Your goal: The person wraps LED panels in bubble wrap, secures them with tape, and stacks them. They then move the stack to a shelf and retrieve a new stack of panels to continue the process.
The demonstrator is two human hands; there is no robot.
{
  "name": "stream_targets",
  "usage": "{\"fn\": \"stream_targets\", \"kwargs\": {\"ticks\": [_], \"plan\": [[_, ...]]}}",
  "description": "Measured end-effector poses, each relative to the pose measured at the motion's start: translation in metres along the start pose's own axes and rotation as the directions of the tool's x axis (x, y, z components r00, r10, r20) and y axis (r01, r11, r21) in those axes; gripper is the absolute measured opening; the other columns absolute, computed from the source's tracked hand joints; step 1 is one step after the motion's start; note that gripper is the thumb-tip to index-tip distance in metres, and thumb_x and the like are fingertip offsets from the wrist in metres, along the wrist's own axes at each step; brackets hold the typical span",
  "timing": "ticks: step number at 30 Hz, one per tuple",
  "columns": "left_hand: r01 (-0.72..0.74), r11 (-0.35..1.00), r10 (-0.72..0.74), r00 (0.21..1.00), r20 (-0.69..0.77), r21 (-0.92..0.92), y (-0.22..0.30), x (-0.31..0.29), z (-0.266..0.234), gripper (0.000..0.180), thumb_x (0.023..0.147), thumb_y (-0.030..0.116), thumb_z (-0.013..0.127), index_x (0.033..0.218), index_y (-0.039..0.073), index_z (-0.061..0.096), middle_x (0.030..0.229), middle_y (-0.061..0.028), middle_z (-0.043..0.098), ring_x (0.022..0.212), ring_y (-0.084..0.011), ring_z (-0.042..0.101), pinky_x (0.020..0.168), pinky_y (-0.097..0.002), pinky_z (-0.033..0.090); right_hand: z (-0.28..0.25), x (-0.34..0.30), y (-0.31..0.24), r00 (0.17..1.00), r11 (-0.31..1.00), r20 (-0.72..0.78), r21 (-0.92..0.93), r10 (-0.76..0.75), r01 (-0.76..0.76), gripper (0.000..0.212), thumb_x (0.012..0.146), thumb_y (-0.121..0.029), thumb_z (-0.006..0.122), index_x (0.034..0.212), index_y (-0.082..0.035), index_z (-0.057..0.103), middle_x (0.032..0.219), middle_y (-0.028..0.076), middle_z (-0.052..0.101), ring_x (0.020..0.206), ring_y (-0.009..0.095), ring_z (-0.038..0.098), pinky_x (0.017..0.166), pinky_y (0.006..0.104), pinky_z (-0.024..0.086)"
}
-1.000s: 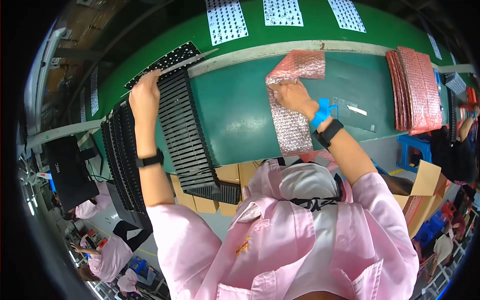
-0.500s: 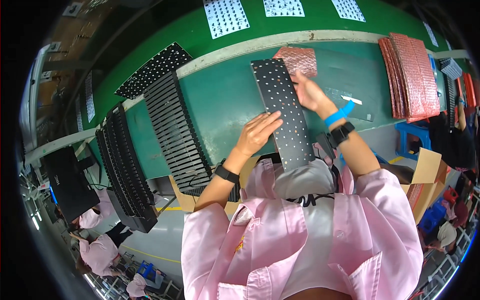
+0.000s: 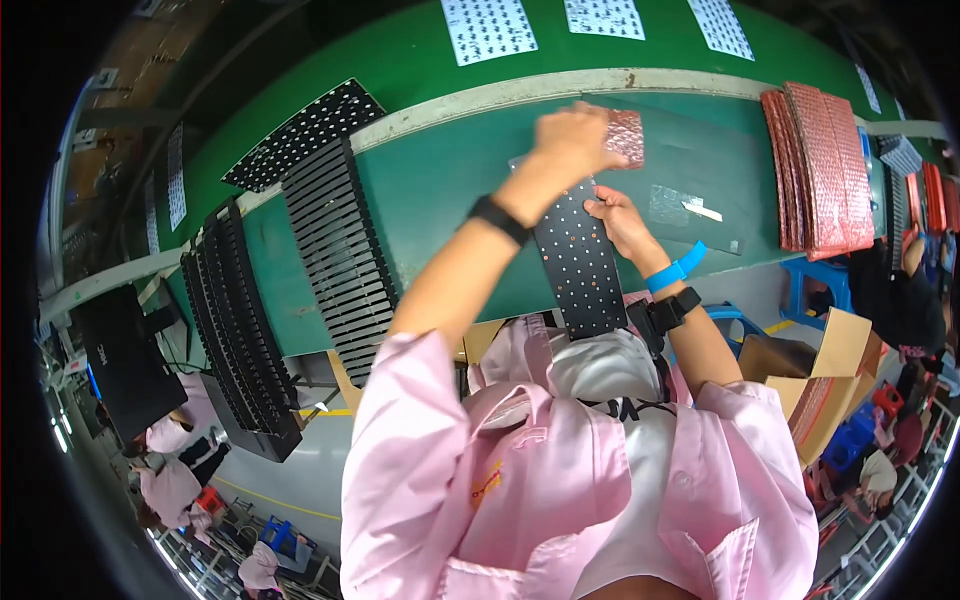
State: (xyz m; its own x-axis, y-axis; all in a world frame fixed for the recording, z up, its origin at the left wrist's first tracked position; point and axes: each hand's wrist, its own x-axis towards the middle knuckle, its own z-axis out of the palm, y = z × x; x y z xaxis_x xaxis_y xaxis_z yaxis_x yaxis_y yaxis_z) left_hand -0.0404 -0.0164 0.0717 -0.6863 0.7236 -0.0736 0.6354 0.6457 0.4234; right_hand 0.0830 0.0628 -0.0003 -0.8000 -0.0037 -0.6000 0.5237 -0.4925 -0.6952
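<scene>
A long black panel [image 3: 580,265] dotted with small white points lies lengthwise on the green table [image 3: 440,190] in front of me. My right hand [image 3: 615,215], with a blue band and a dark watch on its wrist, grips the panel's right edge. My left hand [image 3: 568,140], with a black wristband, reaches across over the panel's far end. It holds the edge of a pink bubble bag [image 3: 628,135]. The panel's far end is hidden under that hand.
Rows of black panels [image 3: 335,260] and a second stack [image 3: 240,330] fill the table's left side. A pile of pink bubble bags [image 3: 820,165] lies at the right, with a clear film [image 3: 685,205] nearer. White dotted sheets [image 3: 490,25] hang behind. A cardboard box [image 3: 800,370] stands right.
My left hand took a black panel from the left stack and laid it over the pink bag. It has since moved up to the bag's far end. My right hand shifted onto the panel's edge.
</scene>
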Motion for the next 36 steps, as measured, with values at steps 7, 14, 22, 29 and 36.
{"fn": "stream_targets", "kwargs": {"ticks": [7, 14, 22, 29, 36], "plan": [[0.091, 0.935, -0.11, 0.993, 0.037, 0.343, 0.01, 0.031, 0.06, 0.031, 0.062, 0.021, 0.061, 0.086, 0.002, 0.058, 0.084, -0.0114, 0.057, 0.078, -0.0286, 0.056, 0.063, -0.0364, 0.046, -0.008, 0.008, 0.015, 0.996, 0.989, -0.03, -0.121, -0.089, 0.085, 0.018, 0.078, -0.001, 0.043, 0.094, 0.001, 0.051, 0.082, 0.006, 0.057, 0.071, 0.01, 0.054, 0.061, 0.0215, 0.044], [0.134, 0.818, -0.241, 0.963, -0.122, -0.56, -0.06, 0.038, -0.001, 0.01, 0.064, 0.009, 0.057, 0.072, 0.003, 0.059, 0.062, -0.0084, 0.059, 0.058, -0.0169, 0.058, 0.057, -0.029, 0.046, 0.0, 0.0, 0.002, 0.993, 0.999, -0.108, -0.025, -0.037, 0.035, 0.019, 0.078, -0.001, 0.043, 0.096, 0.002, 0.05, 0.083, 0.006, 0.057, 0.072, 0.011, 0.054, 0.064, 0.0223, 0.044], [0.044, -0.343, -0.476, 0.853, 0.214, -0.938, -0.136, 0.019, 0.009, 0.024, 0.076, 0.019, 0.055, 0.093, 0.004, 0.054, 0.087, -0.0054, 0.057, 0.077, -0.0162, 0.055, 0.064, -0.0313, 0.045, 0.005, 0.001, 0.007, 0.997, 0.995, 0.001, -0.055, 0.079, -0.079, 0.02, 0.079, -0.001, 0.041, 0.098, 0.001, 0.049, 0.084, 0.008, 0.057, 0.071, 0.013, 0.056, 0.065, 0.0254, 0.046], [0.439, 0.626, -0.487, 0.866, 0.117, -0.645, -0.138, 0.01, 0.029, 0.021, 0.073, 0.022, 0.059, 0.076, 0.002, 0.056, 0.063, -0.0034, 0.058, 0.052, -0.0149, 0.055, 0.047, -0.0261, 0.043, 0.008, 0.002, 0.007, 0.994, 0.995, -0.055, -0.034, 0.091, -0.092, 0.016, 0.078, -0.001, 0.043, 0.091, 0.001, 0.052, 0.077, 0.008, 0.058, 0.063, 0.013, 0.056, 0.055, 0.026, 0.046], [0.499, 0.296, -0.357, 0.849, 0.39, -0.815, -0.179, 0.02, -0.014, 0.023, 0.068, 0.021, 0.065, 0.074, 0.001, 0.056, 0.061, -0.0052, 0.057, 0.043, -0.0098, 0.052, 0.04, -0.0196, 0.041, 0.004, 0.004, -0.005, 0.994, 0.997, -0.081, -0.024, 0.075, -0.078, 0.019, 0.079, -0.001, 0.042, 0.095, 0.0, 0.051, 0.083, 0.008, 0.058, 0.07, 0.014, 0.056, 0.063, 0.0268, 0.047]]}}
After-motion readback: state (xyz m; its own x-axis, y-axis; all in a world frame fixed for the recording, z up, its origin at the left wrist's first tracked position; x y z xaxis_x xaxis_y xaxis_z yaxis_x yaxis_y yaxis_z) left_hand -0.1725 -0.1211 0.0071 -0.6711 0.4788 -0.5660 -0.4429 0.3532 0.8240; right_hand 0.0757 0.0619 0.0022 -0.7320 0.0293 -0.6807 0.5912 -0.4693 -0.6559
